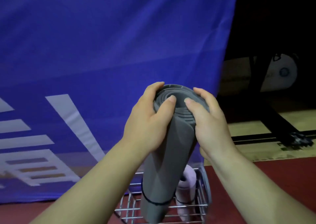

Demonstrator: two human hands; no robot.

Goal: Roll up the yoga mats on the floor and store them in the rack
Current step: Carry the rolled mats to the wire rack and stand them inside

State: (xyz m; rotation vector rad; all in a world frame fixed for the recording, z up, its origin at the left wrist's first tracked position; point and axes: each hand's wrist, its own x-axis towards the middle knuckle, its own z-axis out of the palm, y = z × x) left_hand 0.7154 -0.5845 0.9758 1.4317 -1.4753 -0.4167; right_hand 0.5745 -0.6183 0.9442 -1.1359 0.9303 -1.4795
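Note:
A rolled grey yoga mat (164, 169) stands upright with its lower end inside a wire rack (203, 205) on the floor. A thin black band circles the roll near its bottom. My left hand (147, 122) grips the top of the roll from the left, thumb lying on the spiral end. My right hand (210, 119) grips it from the right, thumb also on the spiral end. A rolled pale pink mat (186, 184) stands in the rack just right of the grey one, partly hidden behind it.
A large blue banner (102, 52) with white lettering hangs right behind the rack. Dark red floor (256, 181) lies to the right, then pale wooden flooring. A black metal frame (277, 121) and a white cylinder (280, 73) stand in the dark at the right.

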